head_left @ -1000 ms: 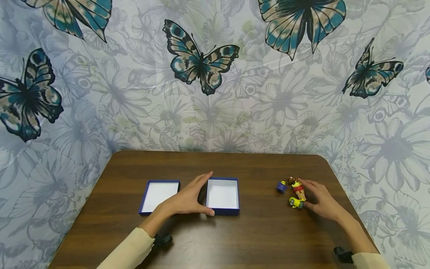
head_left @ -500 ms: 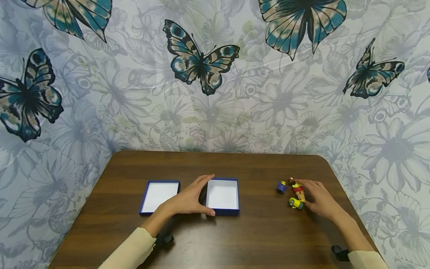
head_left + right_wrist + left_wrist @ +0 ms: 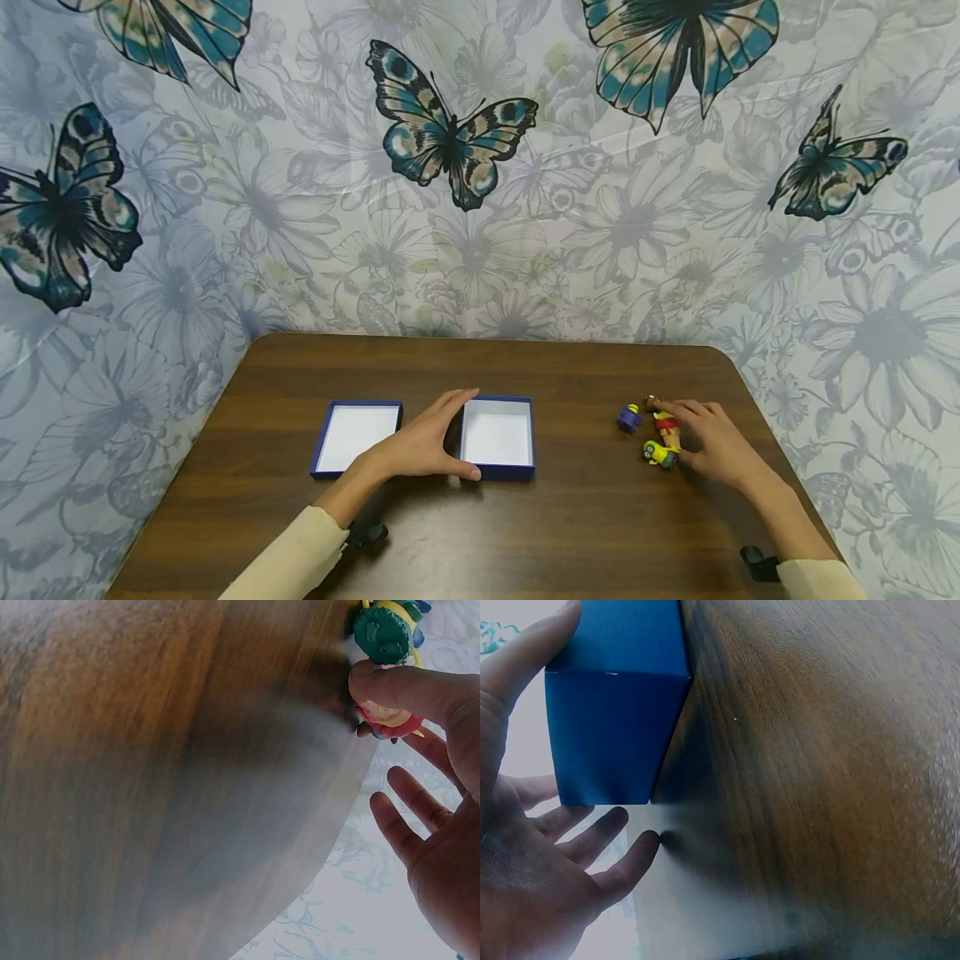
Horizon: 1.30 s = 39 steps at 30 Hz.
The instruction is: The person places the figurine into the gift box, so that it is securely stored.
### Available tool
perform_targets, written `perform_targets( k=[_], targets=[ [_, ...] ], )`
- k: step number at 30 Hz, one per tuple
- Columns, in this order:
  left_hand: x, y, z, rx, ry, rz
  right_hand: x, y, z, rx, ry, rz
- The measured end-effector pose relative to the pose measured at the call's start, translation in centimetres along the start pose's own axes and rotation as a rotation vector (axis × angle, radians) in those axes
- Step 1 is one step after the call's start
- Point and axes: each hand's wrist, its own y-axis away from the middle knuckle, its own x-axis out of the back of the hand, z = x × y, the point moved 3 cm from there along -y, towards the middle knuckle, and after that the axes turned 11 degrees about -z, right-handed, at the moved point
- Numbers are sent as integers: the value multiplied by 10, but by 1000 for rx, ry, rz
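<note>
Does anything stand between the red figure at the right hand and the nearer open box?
Yes: in the head view, the small blue figure is between the red figure and the nearer box. Past it, nothing visible stands before the box.

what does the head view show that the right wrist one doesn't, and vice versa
Only the head view: the left hand, the left box and the right box.
Only the right wrist view: the palm side of the right hand.
Both: the red-and-tan figure pinched in that hand, the table and the floral backdrop.
</note>
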Motion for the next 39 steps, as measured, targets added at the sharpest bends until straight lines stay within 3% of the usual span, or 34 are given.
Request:
perform_targets(
  k=[6, 15, 27, 34, 39],
  targets=[
    [0, -1, 0, 6, -2, 3, 0, 1, 7, -67, -49, -3],
    [-1, -1, -1, 13, -9, -1, -5, 11, 17, -61, -53, 120],
    [-3, -1, -2, 18, -4, 4, -1, 15, 16, -98, -83, 133],
    [-3, -1, -3, 6, -4, 10, 3, 12, 12, -52, -66, 215],
    [-2, 0, -1, -2, 9, 9, 5, 11, 10, -81, -87, 222]
  ],
)
